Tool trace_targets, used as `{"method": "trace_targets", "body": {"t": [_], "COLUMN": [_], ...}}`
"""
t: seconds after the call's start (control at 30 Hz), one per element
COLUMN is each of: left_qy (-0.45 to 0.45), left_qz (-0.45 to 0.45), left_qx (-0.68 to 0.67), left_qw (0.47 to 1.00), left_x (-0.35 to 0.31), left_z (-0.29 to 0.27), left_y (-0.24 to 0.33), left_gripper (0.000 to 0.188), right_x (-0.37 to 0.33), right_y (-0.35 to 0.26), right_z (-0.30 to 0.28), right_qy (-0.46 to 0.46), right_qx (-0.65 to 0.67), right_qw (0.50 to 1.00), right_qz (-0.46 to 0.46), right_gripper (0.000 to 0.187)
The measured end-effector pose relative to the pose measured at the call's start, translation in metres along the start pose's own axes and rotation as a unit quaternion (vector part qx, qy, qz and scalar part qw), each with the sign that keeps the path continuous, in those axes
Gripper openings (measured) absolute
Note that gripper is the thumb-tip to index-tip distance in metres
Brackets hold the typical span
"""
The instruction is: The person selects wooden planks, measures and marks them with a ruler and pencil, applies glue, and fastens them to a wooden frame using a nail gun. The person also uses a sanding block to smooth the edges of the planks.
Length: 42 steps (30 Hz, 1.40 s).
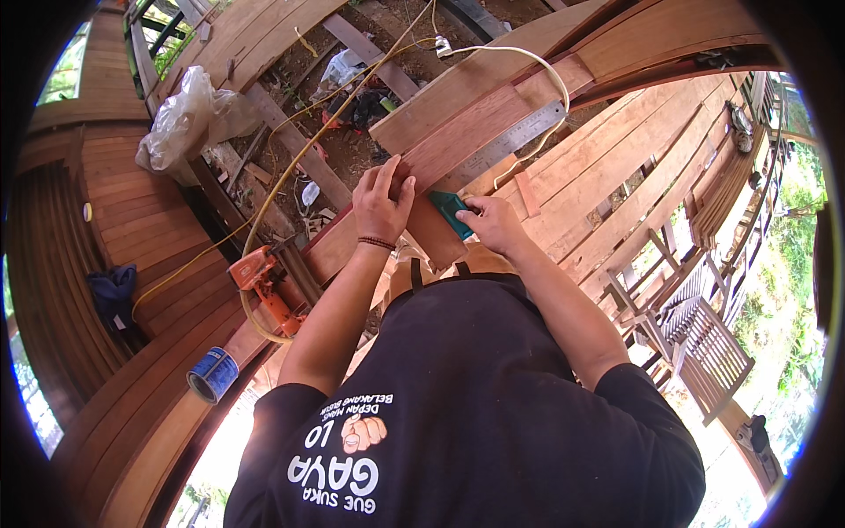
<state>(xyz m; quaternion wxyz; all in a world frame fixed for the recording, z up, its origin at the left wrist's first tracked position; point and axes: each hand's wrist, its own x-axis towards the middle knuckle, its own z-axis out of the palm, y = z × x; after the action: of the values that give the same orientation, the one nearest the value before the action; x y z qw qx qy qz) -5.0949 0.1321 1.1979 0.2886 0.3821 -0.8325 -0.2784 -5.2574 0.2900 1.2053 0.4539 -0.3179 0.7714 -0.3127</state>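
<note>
My left hand (383, 204) presses flat, fingers spread, on the near end of a reddish wooden plank (458, 141) that runs away toward the upper right. My right hand (493, 224) grips a teal-handled tool (451, 211) held against the plank's near end, just right of the left hand. A steel ruler (515, 139) lies along the plank farther up. Which kind of tool it is cannot be made out, as its working end is hidden by the hand and the plank.
An orange power tool (264, 282) with a yellow cord (290, 167) lies at the left. A blue can (212, 374) stands on the curved wooden decking (150, 220). A white cable (537, 66) loops over the planks. A plastic bag (189, 119) sits upper left. Slatted frames (704, 343) lie right.
</note>
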Motion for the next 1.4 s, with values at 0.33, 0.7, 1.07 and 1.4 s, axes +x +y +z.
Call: {"method": "trace_targets", "body": {"t": [0.33,0.7,1.07,1.4], "left_qy": [0.004,-0.004,-0.010,-0.021], "left_qz": [0.000,0.000,-0.003,-0.022], "left_qx": [0.002,0.003,0.007,0.010], "left_qw": [1.000,1.000,1.000,0.999], "left_x": [-0.001,-0.001,-0.001,-0.002], "left_z": [0.001,0.001,-0.001,-0.001], "left_y": [-0.001,-0.001,-0.001,-0.002], "left_gripper": [0.040,0.040,0.040,0.040], "right_x": [0.002,0.001,0.002,0.002], "right_y": [0.005,-0.001,-0.003,-0.005], "right_z": [0.001,-0.002,-0.003,-0.003], "right_qy": [-0.002,-0.014,-0.021,-0.019], "right_qx": [0.005,-0.003,0.006,-0.004], "right_qw": [1.000,1.000,1.000,1.000], "right_qz": [-0.001,-0.013,0.003,-0.012], "right_gripper": [0.029,0.026,0.023,0.022]}}
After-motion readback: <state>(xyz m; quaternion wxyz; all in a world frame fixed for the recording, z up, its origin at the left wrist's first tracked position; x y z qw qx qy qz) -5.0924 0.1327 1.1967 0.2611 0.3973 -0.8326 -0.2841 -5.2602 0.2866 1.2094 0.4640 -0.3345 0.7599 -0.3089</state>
